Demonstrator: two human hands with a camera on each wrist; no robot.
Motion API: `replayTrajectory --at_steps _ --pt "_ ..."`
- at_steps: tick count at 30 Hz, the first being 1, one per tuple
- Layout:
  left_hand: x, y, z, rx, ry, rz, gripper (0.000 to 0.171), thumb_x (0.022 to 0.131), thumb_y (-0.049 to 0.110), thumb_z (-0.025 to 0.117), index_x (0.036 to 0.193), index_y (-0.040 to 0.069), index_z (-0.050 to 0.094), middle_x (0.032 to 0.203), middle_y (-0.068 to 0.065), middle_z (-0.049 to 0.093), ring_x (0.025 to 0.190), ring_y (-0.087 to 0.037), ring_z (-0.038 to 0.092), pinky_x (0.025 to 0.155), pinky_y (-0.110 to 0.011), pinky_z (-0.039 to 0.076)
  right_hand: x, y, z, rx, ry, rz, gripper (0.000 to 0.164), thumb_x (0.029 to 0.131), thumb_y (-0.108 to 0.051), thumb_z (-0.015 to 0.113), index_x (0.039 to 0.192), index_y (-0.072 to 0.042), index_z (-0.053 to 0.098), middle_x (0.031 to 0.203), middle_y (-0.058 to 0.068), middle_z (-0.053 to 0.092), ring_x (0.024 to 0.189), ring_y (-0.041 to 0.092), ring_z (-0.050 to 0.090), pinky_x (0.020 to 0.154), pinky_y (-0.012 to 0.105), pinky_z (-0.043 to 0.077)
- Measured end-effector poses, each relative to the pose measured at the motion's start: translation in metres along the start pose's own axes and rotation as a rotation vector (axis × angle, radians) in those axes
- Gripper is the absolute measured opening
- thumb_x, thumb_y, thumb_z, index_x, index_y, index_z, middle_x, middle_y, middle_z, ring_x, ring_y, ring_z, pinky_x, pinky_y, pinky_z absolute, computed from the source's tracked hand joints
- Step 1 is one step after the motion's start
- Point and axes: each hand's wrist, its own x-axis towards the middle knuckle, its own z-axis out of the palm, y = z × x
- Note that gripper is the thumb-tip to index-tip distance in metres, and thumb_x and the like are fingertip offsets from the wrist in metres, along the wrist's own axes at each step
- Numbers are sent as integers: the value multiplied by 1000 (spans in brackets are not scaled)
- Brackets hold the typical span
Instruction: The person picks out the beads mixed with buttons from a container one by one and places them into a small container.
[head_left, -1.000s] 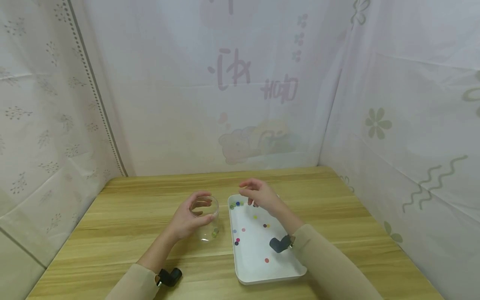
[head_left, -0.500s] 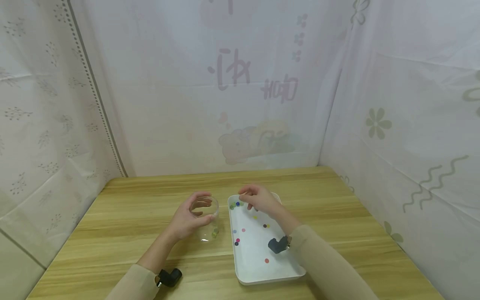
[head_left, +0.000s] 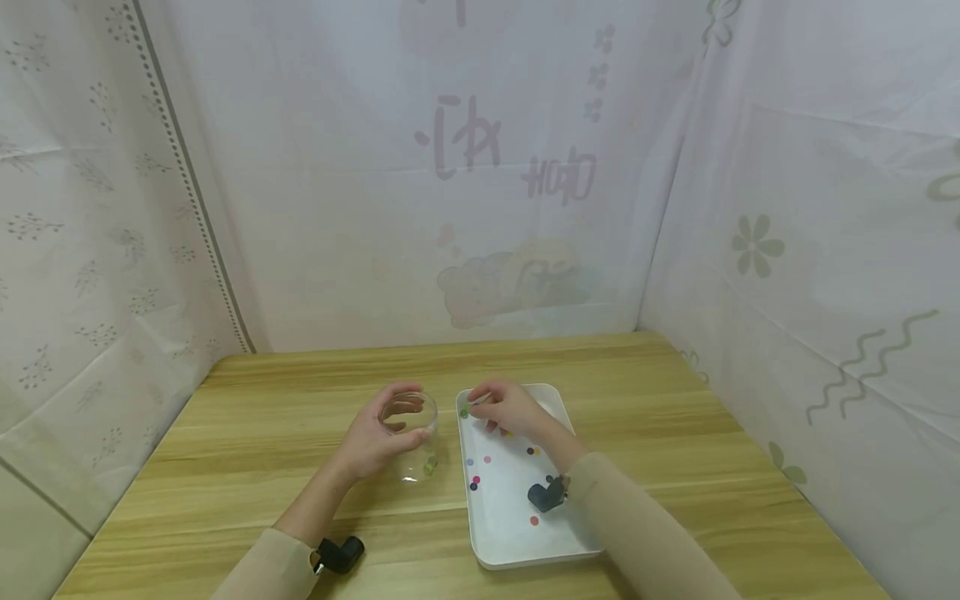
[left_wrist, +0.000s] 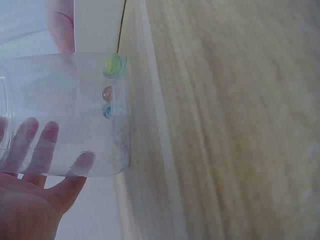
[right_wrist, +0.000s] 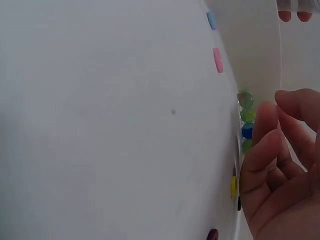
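My left hand (head_left: 378, 433) grips a clear jar (head_left: 411, 468) round its side, thumb on the near side and fingers behind. Through the wall, in the left wrist view, a yellow-green marble (left_wrist: 113, 65), a reddish marble (left_wrist: 107, 93) and a blue one lie at the bottom. Above the far left corner of a white tray (head_left: 525, 542), my right hand (head_left: 517, 412) hovers with loosely bent fingers. A gap shows between its thumb and index finger in the right wrist view, nothing in it. Just beyond the fingertips sit green marbles (right_wrist: 246, 100) and a blue marble (right_wrist: 247, 131).
Flat coloured discs are scattered in the tray, among them a pink disc (right_wrist: 218, 60), a light blue disc (right_wrist: 211, 21) and a yellow disc (right_wrist: 233, 187). Wooden tabletop (head_left: 285, 442) surrounds jar and tray. Patterned curtains (head_left: 360, 208) enclose the back and sides.
My right hand has come down and slightly toward me, over the tray's far left corner, and now covers some of the marbles in the head view. The left hand and jar stay put.
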Motion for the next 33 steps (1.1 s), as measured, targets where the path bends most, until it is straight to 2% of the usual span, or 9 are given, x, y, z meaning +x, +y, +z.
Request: replayTrajectory --at_steps 7,19,25,33 --pt "0 0 1 -4 -9 -1 66 94 21 86 152 21 54 150 -24 63 139 -41 62 116 -67 50 1 7 4 -41 -5 16 24 102 -22 78 125 -19 76 88 2 71 65 14 65 55 25 47" --pt "-1 -2 0 8 -6 16 68 95 19 85 154 9 53 148 -22 65 140 -44 60 115 -69 50 2 11 5 -116 -28 1 29 102 -25 78 131 -27 77 90 1 69 67 14 63 56 24 48" --pt "-1 -2 0 -3 -7 3 70 95 19 85 155 7 51 149 -24 64 140 -43 60 116 -70 49 2 11 6 -134 -42 -16 30 102 -23 78 131 -27 78 90 0 70 68 15 62 57 25 48" --pt "-1 -2 0 -1 -9 9 68 95 19 85 154 11 53 148 -21 64 141 -44 60 116 -70 49 3 12 6 -123 -40 -17 26 100 -20 78 126 -24 80 93 0 71 71 15 63 60 26 49"
